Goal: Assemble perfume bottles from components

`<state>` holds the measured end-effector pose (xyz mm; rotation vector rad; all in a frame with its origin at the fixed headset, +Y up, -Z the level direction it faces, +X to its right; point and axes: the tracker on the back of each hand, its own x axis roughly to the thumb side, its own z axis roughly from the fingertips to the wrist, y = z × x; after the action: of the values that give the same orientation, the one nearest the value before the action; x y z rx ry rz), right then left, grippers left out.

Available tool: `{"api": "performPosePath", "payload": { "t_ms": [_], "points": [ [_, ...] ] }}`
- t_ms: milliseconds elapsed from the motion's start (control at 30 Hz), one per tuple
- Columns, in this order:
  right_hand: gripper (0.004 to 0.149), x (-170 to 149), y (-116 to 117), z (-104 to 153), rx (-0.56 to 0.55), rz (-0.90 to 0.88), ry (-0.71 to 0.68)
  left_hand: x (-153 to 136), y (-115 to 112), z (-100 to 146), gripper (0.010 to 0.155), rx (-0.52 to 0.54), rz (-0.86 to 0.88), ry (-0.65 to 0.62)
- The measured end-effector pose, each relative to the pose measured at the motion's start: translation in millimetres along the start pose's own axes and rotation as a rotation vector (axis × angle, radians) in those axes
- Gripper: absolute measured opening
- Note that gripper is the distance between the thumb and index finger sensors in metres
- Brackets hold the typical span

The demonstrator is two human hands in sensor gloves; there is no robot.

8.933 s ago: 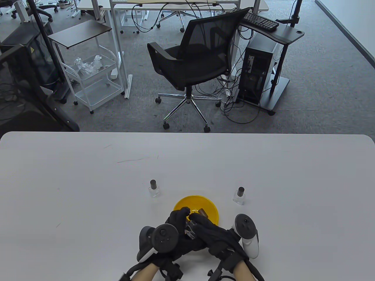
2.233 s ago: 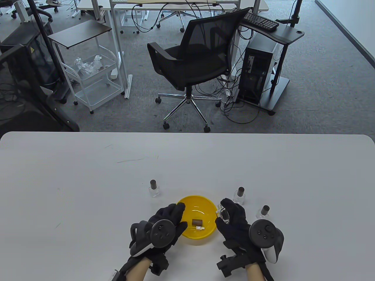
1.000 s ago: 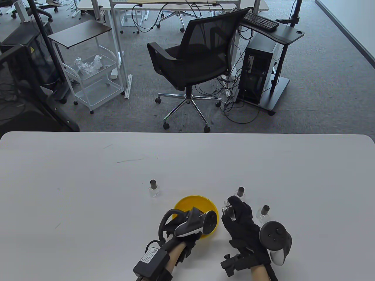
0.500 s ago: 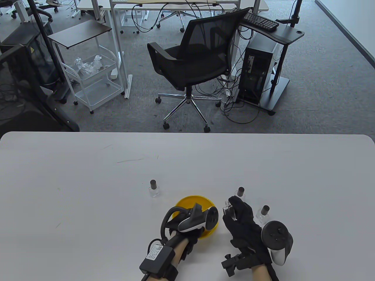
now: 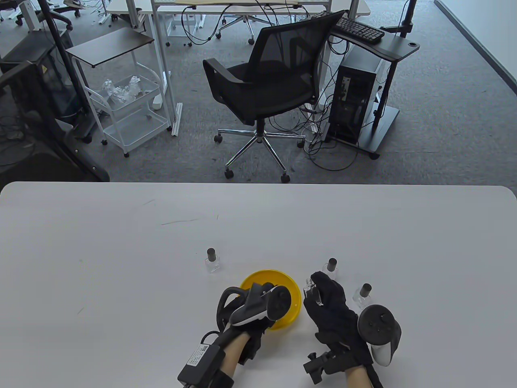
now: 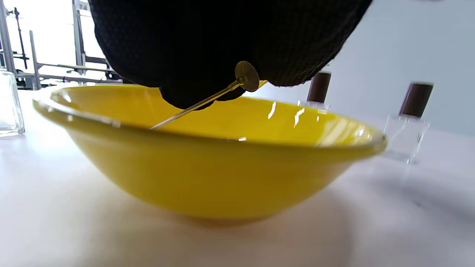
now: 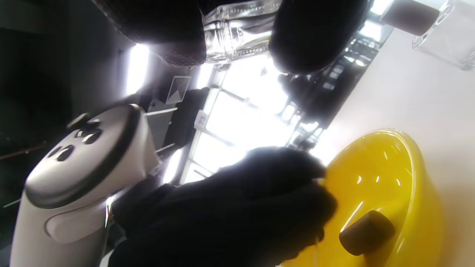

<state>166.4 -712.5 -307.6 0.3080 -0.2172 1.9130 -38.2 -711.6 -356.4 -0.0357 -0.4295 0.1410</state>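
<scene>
My left hand (image 5: 264, 313) reaches into the yellow bowl (image 5: 293, 289), its fingers hidden under the tracker. In the left wrist view its fingertips (image 6: 207, 70) pinch a spray pump (image 6: 246, 76) whose thin tube slants down over the bowl's rim (image 6: 222, 137). My right hand (image 5: 319, 291) holds an uncapped clear glass bottle (image 5: 312, 287) just right of the bowl; the right wrist view shows the bottle (image 7: 237, 33) between thumb and fingers. A brown cap (image 7: 367, 231) lies in the bowl (image 7: 412, 174).
Three capped bottles stand on the white table (image 5: 121, 262): one left of the bowl (image 5: 212, 260), two right of it (image 5: 331, 266) (image 5: 363, 293), close to my right hand. An office chair (image 5: 266, 89) stands beyond the far table edge.
My left hand went into the bowl, took the pump and has drawn back a little toward me and left. My right hand, still holding the bottle, has barely moved.
</scene>
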Motion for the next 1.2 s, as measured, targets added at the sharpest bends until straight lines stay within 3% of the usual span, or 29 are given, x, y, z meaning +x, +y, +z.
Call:
{"api": "performPosePath", "payload": {
  "t_ms": [233,500,867,1200],
  "points": [
    [0.062,-3,10,-1,0.052,-0.022,0.013,-27,24,30,0.047,0.241,0.312,0.019],
    [0.059,-3,18,-1,0.093,-0.070,0.010,-63,9,55,0.045,0.380,0.763,0.073],
    [0.054,-29,32,1,0.141,-0.320,0.145,-102,-10,70,0.045,0.383,1.326,0.173],
    [0.048,-44,39,4,0.179,-0.507,0.231,-100,-17,69,0.045,0.315,1.521,0.147]
  ]
}}
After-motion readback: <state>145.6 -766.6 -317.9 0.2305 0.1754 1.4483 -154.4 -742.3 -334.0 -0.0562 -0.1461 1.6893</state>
